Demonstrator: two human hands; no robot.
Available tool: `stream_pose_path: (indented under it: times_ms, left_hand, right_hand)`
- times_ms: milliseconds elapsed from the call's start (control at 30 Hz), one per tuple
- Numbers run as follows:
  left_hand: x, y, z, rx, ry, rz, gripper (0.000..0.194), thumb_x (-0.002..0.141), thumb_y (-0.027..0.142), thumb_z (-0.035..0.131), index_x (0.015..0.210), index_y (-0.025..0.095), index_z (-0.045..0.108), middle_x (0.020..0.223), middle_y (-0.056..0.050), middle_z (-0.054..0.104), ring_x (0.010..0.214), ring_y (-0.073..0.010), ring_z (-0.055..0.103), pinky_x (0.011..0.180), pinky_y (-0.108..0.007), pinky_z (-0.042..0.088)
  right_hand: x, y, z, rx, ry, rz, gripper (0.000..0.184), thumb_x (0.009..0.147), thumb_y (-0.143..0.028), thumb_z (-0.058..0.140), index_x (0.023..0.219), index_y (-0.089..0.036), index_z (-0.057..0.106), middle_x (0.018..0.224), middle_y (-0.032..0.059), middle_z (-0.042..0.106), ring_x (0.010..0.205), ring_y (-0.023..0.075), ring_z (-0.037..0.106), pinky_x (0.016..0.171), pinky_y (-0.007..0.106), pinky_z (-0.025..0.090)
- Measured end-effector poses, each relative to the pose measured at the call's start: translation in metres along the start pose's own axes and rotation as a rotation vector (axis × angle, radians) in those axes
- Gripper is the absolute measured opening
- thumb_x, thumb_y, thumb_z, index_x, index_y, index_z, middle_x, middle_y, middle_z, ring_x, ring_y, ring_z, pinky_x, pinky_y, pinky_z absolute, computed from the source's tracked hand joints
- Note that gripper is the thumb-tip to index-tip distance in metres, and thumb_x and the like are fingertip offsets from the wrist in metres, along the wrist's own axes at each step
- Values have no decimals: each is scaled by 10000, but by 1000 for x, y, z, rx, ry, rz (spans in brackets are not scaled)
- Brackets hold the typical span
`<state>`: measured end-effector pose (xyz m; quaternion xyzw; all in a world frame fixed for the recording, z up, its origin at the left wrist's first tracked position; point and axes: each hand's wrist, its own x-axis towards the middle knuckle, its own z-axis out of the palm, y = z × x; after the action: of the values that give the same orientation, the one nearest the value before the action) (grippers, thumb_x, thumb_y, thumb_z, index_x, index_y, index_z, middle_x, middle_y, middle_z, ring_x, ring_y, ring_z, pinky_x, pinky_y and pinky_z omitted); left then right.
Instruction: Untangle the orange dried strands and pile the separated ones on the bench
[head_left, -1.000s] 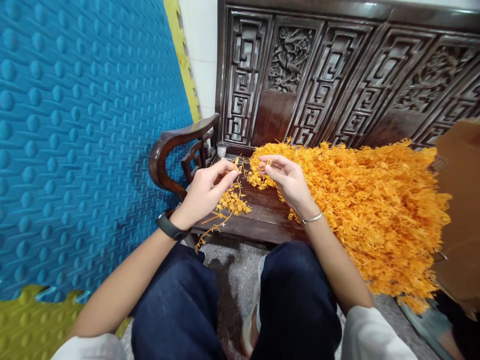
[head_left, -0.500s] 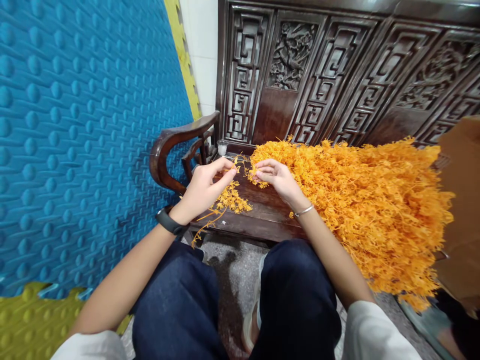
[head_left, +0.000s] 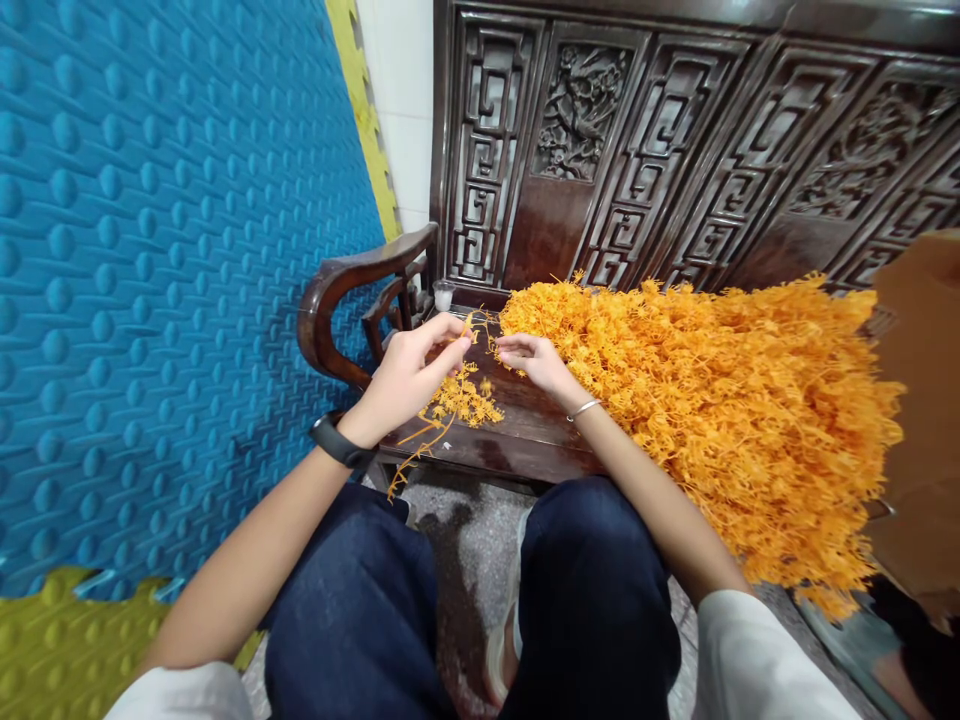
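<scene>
Thumb and fingertips of my left hand [head_left: 420, 365] are pinched on a thin orange plastic flower sprig [head_left: 470, 322], whose stem shows just above the fingertips. My right hand [head_left: 536, 360] is a short way to the right, fingers stretched out and slightly apart, with nothing visible in it. Below and between the hands, a small heap of orange plastic florets [head_left: 466, 402] lies on the dark wooden bench seat [head_left: 517, 440]. One blurred floret [head_left: 486, 387] shows at the heap's upper right. A long bare stem [head_left: 412, 460] hangs over the seat's front edge.
A big pile of orange plastic flowers [head_left: 735, 400] covers the bench on the right, beside a cardboard box [head_left: 919, 420]. A small clear cup [head_left: 444, 295] stands at the back left by the curved armrest [head_left: 322, 300]. Blue foam matting [head_left: 150, 300] rises on the left.
My right hand has moved slightly left and its fingers have parted, letting go of a floret. My left hand keeps its pinch in nearly the same spot.
</scene>
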<state>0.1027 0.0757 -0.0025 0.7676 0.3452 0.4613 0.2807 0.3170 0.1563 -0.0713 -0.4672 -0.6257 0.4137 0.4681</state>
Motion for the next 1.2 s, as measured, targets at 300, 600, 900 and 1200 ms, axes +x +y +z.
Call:
stream_pose_path:
  times_ms: [300, 600, 900, 1200]
  left_hand:
    - [5, -5, 0, -286, -3, 12, 116, 893, 286, 499, 864, 182, 458, 665, 23, 575, 617, -93, 557, 648, -235, 467]
    - [7, -8, 1, -336, 66, -11, 154, 879, 319, 535, 846, 179, 480, 731, 0, 600, 691, -99, 610, 648, -213, 496]
    - [6, -1, 0, -358, 131, -40, 123, 801, 253, 611, 813, 172, 518, 750, 2, 623, 747, -122, 636, 704, -252, 536]
    - [7, 3, 5, -371, 144, -115, 364, 854, 449, 522, 644, 153, 541, 679, -2, 562, 679, -106, 583, 691, -243, 510]
  right_hand:
    - [-28, -44, 10, 91, -233, -170, 286, 792, -382, 641, 1019, -209, 661, 1094, 65, 687, 996, 167, 637, 918, 387, 495]
    - [-50, -66, 29, 198, -460, -128, 345, 712, -307, 729, 1027, -204, 632, 873, 7, 702, 763, 119, 672, 804, 325, 555]
    - [-52, -71, 26, 130, -160, -178, 252, 774, -373, 664, 930, -176, 657, 516, -53, 602, 432, 80, 548, 489, 235, 491]
    - [-53, -75, 32, 212, -31, -360, 143, 812, -343, 633, 852, -207, 626, 866, 4, 672, 852, 131, 662, 879, 322, 521]
